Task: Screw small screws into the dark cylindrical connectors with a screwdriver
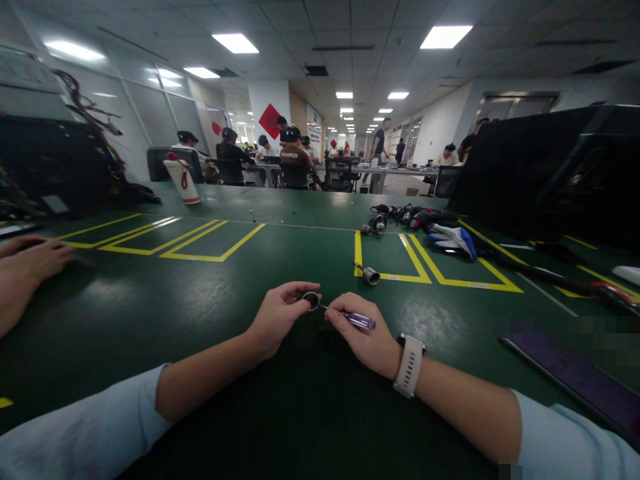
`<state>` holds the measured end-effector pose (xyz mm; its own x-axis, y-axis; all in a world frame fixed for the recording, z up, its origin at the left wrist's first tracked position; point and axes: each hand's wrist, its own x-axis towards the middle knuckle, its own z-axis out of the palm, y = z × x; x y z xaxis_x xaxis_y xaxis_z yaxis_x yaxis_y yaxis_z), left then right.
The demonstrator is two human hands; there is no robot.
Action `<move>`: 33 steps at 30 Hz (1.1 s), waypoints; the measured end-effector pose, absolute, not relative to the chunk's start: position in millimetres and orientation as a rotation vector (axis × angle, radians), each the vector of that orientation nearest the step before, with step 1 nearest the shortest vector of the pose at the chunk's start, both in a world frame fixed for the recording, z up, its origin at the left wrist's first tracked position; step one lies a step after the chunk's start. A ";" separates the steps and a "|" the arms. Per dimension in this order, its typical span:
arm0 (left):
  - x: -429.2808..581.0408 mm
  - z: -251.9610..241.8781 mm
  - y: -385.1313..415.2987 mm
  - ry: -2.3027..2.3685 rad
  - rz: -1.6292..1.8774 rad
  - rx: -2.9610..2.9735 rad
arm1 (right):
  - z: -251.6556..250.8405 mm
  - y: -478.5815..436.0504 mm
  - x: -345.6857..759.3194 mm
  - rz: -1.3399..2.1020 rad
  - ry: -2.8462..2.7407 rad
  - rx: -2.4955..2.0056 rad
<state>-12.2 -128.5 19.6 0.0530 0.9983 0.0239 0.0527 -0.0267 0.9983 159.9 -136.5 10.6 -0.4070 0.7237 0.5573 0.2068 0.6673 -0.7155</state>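
My left hand (280, 313) pinches a small round cup-shaped part with a metal rim (313, 301), its opening turned toward the right. My right hand (367, 333) is closed around a screwdriver (361, 321) with a see-through purple handle. The thin shaft points left, its tip at or just beside the rim; I cannot tell whether they touch. Beyond my right hand, a metal hole saw (371, 275) lies on its side on the green table (240, 407). A light-coloured watch (410, 365) is on my right wrist.
Another person's hand (35, 270) rests at the left edge. At the back right lie a power tool (425, 217) and blue-white gloves (453, 240). A white cup (183, 179) stands far left. Yellow tape marks the tabletop; a dark flat device (575, 373) lies right. People sit beyond.
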 end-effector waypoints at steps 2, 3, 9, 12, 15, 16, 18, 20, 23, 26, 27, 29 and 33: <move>-11.9 19.6 -128.6 1.207 1.156 1.294 | 10.4 -137.5 159.3 0.658 -1.963 -0.715; -11.9 19.4 -128.6 1.208 1.152 1.298 | 10.1 -137.9 159.0 0.643 -1.968 -0.711; -12.6 17.3 -127.4 1.204 1.146 1.294 | 9.7 -139.5 158.0 0.590 -1.992 -0.690; -12.3 17.4 -127.5 1.211 1.158 1.279 | 10.2 -140.0 158.6 0.583 -2.003 -0.690; -11.0 18.4 -128.2 1.229 1.161 1.275 | 10.1 -140.4 158.3 0.576 -1.997 -0.685; -10.4 18.9 -128.5 1.231 1.163 1.273 | 10.0 -140.5 157.9 0.575 -1.995 -0.687; -9.0 19.7 -129.1 1.239 1.176 1.266 | 9.9 -140.7 157.0 0.576 -1.996 -0.695; -8.0 20.0 -129.3 1.245 1.186 1.261 | 10.3 -140.9 156.2 0.582 -1.996 -0.703; -8.5 18.2 -127.8 1.250 1.176 1.261 | 10.9 -141.0 156.8 0.637 -1.941 -0.721; -10.7 14.7 -124.9 1.254 1.173 1.238 | 9.4 -139.3 159.2 0.822 -1.750 -0.787; -11.5 13.6 -124.0 1.252 1.174 1.224 | 8.2 -138.3 159.9 0.897 -1.675 -0.814; -12.8 12.4 -123.0 1.237 1.176 1.197 | 5.7 -135.6 160.7 1.022 -1.562 -0.860; -13.6 12.9 -123.6 1.205 1.149 1.193 | 2.4 -131.5 160.5 1.107 -1.511 -0.895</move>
<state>-13.6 -123.6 12.9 0.0356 0.9984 -0.0450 0.0018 0.0450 0.9990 160.5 -131.5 2.4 -0.2077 0.9323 0.2961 -0.0010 0.3025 -0.9532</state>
